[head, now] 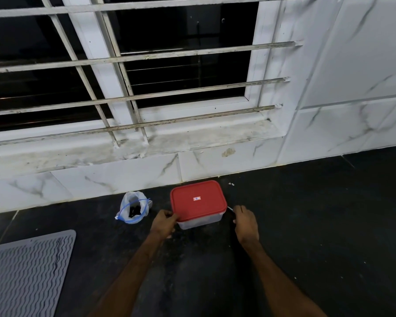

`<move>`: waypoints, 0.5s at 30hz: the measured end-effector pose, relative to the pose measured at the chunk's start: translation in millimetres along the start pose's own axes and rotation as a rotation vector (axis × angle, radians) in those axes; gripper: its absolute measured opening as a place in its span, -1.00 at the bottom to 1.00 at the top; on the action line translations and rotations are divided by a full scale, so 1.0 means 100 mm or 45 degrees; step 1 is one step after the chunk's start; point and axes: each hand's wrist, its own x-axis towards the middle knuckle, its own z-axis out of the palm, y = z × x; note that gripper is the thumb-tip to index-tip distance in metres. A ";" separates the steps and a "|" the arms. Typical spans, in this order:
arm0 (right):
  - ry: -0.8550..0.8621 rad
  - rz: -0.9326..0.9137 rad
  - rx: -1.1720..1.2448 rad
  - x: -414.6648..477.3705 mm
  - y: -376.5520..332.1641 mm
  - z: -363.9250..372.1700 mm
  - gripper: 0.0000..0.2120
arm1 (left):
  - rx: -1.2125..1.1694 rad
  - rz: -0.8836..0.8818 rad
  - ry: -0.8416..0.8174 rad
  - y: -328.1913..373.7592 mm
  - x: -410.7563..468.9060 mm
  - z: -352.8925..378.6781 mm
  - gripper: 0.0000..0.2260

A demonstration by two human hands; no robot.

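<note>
Filling the view behind the red-lidded container (198,200) is a barred window (146,57) with a stained sill (192,136). The container itself sits on a dark stone surface (306,225), close to the marbled wall tiles (124,177), probably pushed there to keep working room in front. Well off to the container's near left lies a grey ribbed mat (25,271). Just left of the container slumps a clear zip bag (133,208) holding dark bits, likely kept within reach for filling or emptying. The left hand (165,223) curls its fingers on the container's near-left corner at the lid rim, seemingly to steady it or pry the lid. The right hand (246,221), just right of the container and apart from it, pinches a thin pale sliver (229,208); what that sliver is cannot be told.
</note>
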 end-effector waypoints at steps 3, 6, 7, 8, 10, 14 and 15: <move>-0.058 0.007 -0.166 -0.10 0.05 0.02 -0.68 | -0.005 -0.011 -0.027 0.00 0.00 -0.01 -0.72; 0.100 -0.029 -0.213 -0.08 -0.06 -0.04 -0.65 | -0.003 -0.011 -0.067 0.03 -0.02 -0.04 -0.72; 0.203 -0.087 -0.190 -0.05 -0.13 -0.07 -0.68 | -0.015 -0.013 -0.081 0.03 -0.02 -0.07 -0.72; 0.303 -0.154 -0.156 -0.02 -0.20 -0.11 -0.72 | -0.042 -0.015 -0.093 0.03 -0.02 -0.09 -0.71; 0.423 -0.310 -0.141 0.03 -0.39 -0.20 -0.75 | -0.120 -0.046 -0.080 -0.03 0.01 -0.15 -0.67; 0.429 -0.231 -0.105 0.06 -0.71 -0.27 -0.77 | -0.166 -0.073 -0.030 -0.18 0.07 -0.24 -0.64; 0.411 -0.146 -0.043 0.06 -0.76 -0.27 -0.82 | -0.165 -0.062 -0.017 -0.18 0.07 -0.24 -0.65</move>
